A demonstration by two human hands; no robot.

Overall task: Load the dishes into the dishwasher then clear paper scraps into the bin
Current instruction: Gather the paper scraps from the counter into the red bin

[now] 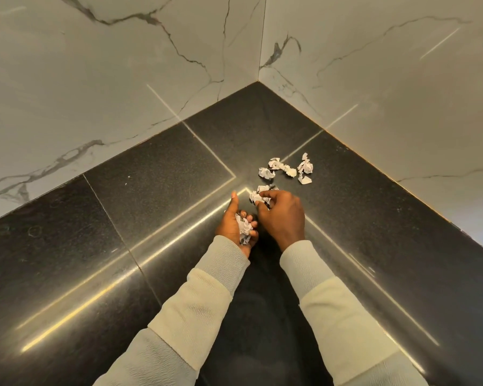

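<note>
— Black polished stone counter (156, 168) running into a corner, white grey-veined marble wall tiles (95, 65) on both sides. Where's the paper?

— Three lots. A wad of crumpled white paper (244, 228) sits in the left hand (234, 227), palm up, fingers curled round it, thumb sticking out straight. A single crumpled white scrap (256, 195) lies on the stone just ahead of that. The right hand (282, 215) is on it, palm down, fingertips curled onto it in a pinch.

— Rest of it?

— About five loose crumpled paper scraps (290, 171) in a small cluster beyond the right hand, toward the corner. They lie near each other and a couple look joined. All are on the counter, apart from both hands.

— Touching a wall?

— No. The cluster is nearer the right-hand wall, with a strip of stone between it and the wall.

— Edges?

— Back edges meet the tiles along a thin orange-brown seam, and both runs end in the corner. Pale joint lines cross the slabs, with bright light streaks along them. The front edge can't be seen.

— Room to move?

— A wide stretch of stone left of the left hand, and another between the cluster and the corner. Cream ribbed sleeves (195, 302) come up from the bottom and the forearms converge. The hands are just beside each other; can't tell if they touch.
</note>
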